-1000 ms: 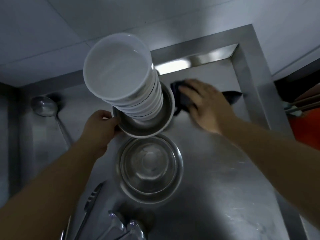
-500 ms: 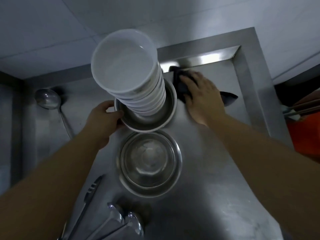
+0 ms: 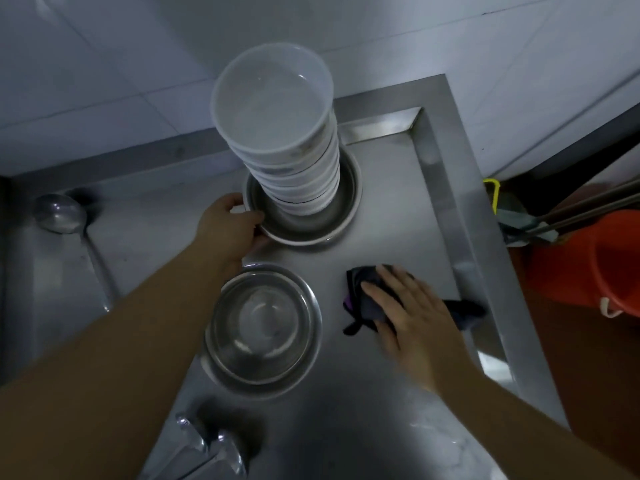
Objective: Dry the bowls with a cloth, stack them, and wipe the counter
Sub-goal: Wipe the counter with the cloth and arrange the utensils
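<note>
Head view: two steel bowls point(image 3: 263, 327), one white stack point(image 3: 277, 133), one cloth point(image 3: 367, 303).

white plastic bowls point(image 3: 277, 140) stacked at upper centre; grey steel bowl point(image 3: 304, 216) beneath, another point(image 3: 263, 327) at centre; dark navy cloth point(image 3: 367, 299) with purple edge, centre right; orange bucket point(image 3: 588, 258) at right edge.

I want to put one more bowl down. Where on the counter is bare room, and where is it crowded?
Bare steel lies between the ladle and the left hand, and at the near right of the counter, below the right hand pressing the cloth. The middle is crowded: the white bowl stack in its steel bowl, and the empty steel bowl just before it.
</note>
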Motion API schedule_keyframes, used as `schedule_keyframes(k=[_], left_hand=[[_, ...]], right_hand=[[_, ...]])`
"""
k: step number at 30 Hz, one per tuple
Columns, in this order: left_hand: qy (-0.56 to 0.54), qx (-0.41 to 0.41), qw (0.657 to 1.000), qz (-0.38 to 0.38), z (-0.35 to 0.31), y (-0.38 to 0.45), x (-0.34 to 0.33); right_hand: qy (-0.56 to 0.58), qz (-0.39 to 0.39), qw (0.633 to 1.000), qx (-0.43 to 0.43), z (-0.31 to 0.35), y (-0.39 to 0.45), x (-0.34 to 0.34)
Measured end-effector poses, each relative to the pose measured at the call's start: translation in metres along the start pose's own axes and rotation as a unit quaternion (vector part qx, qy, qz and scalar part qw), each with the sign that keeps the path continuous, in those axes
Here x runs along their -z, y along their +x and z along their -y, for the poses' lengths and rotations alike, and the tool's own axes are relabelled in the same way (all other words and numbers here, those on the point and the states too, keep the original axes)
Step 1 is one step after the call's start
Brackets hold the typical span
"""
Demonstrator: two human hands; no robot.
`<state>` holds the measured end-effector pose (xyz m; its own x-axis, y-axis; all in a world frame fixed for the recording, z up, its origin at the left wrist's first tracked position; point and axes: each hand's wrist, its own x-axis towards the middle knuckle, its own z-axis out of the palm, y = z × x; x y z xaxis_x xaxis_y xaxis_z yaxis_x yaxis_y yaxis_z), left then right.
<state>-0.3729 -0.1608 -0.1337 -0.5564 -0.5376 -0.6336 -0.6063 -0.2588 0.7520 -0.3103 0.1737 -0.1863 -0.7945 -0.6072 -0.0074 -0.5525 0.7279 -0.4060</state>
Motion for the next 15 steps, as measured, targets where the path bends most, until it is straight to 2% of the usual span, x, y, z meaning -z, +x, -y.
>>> schedule_keyframes(k=[10, 15], left_hand=[[-0.073, 0.022, 0.996, 0.044, -0.012, -0.026, -0.099], [-0.08, 0.029, 0.996, 0.025, -0.007, -0.034, -0.121]], right_hand=[[-0.007, 0.02, 1.0, -0.017, 0.002, -0.034, 0.0], [-0.022, 0.024, 0.999, 0.042, -0.012, -0.026, 0.003]])
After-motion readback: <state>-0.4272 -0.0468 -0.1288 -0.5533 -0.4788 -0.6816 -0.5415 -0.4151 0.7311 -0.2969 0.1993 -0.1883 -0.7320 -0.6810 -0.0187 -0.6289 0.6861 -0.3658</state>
